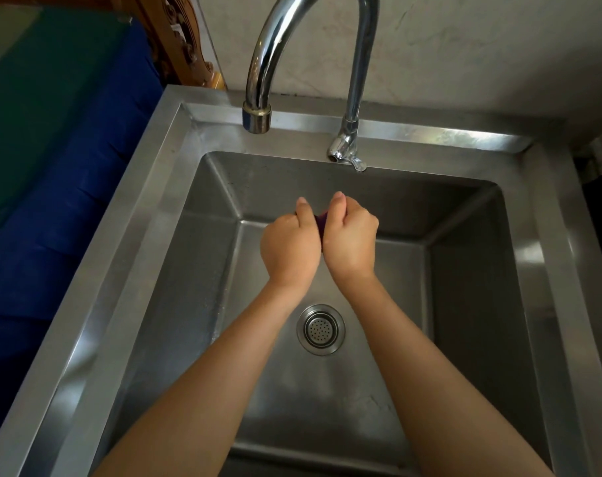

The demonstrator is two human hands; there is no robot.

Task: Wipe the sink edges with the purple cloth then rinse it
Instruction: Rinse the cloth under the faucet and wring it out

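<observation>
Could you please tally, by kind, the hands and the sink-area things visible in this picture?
Hands: 2, the left hand and the right hand, both closed on the cloth over the basin
Purple cloth: 1, mostly hidden between the hands
Sink: 1
Faucet: 1, no water seen running
Drain strainer: 1
Total: 6

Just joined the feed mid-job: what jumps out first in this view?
Two hands, the left hand and right hand, are pressed together over the middle of the steel sink, clenched around a purple cloth of which only a sliver shows between them. Above them, the curved chrome faucet arches over the basin with no water visibly running. The round drain strainer sits below the wrists.
</observation>
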